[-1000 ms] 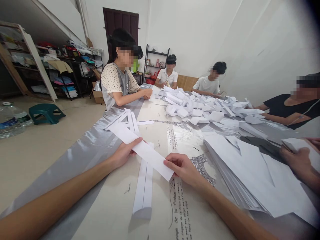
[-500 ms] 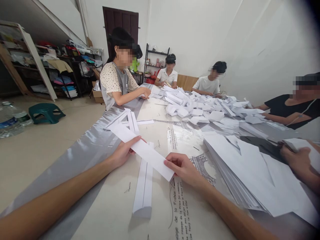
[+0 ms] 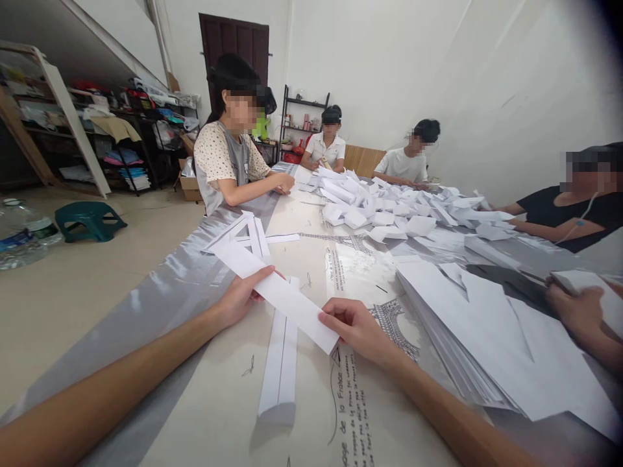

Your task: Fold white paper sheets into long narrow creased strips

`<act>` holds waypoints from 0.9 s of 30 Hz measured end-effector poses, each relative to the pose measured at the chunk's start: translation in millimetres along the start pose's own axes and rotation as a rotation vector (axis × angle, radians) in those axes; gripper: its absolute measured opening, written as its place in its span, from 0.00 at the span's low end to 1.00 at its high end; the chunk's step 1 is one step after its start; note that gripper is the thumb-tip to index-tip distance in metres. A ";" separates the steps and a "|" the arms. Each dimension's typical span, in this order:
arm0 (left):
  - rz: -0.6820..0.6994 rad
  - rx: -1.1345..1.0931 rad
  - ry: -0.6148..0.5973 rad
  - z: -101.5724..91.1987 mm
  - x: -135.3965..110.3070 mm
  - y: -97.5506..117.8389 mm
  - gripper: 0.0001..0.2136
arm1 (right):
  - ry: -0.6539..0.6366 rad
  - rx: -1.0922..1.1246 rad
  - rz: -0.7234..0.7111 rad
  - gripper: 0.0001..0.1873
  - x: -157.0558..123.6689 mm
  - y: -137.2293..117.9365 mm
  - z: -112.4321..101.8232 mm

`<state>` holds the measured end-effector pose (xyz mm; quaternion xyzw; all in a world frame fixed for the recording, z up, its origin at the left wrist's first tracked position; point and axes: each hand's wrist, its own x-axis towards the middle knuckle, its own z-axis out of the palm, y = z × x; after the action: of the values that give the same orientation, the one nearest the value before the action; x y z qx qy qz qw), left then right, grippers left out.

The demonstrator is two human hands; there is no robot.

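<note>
Right grip [image 3: 357, 326] pinches a smooth paper strip [image 3: 293, 301].

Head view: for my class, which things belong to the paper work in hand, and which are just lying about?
Seemingly part of the job:
white paper strip, held by left hand and right hand
folded paper strip beneath
stack of white paper
heap of folded paper pieces

Seemingly just lying about:
green plastic stool
plastic bottles
cardboard box

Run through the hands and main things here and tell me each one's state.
Paper strip, held slantwise
Left hand, gripping strip partway along
Right hand, pinching strip's near end
Folded paper, lying seam up
Paper sheets, stacked unevenly
Paper pile, loosely heaped
Green stool, upright
Door, closed
</note>
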<state>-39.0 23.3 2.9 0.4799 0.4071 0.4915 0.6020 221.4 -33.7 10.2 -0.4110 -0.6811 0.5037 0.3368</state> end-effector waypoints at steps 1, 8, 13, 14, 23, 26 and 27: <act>0.000 0.001 -0.001 0.0 -0.2 0.0 0.17 | 0.000 0.001 0.001 0.17 0.1 0.0 -0.1; -0.003 -0.011 0.019 1.6 -2.5 1.7 0.16 | 0.001 0.005 -0.012 0.17 -1.2 -1.8 0.2; 0.027 -0.015 0.061 6.0 -4.4 5.2 0.16 | -0.004 0.013 -0.020 0.17 -1.6 -3.5 0.5; 0.028 -0.015 0.074 6.9 -4.7 6.2 0.16 | -0.003 0.012 -0.023 0.17 -1.6 -3.7 0.6; 0.027 -0.046 0.148 5.6 -4.1 7.9 0.16 | -0.004 0.009 -0.026 0.18 -0.9 -5.0 1.0; 0.026 -0.045 0.154 3.6 -3.3 6.0 0.15 | -0.002 0.006 -0.024 0.19 -0.4 -4.0 0.8; 0.023 -0.048 0.157 3.0 -2.8 5.6 0.15 | -0.002 0.004 -0.026 0.19 -0.3 -3.6 0.6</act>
<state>-37.7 20.3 9.1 0.4301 0.4354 0.5441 0.5739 220.2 -34.8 13.5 -0.4010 -0.6855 0.5013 0.3435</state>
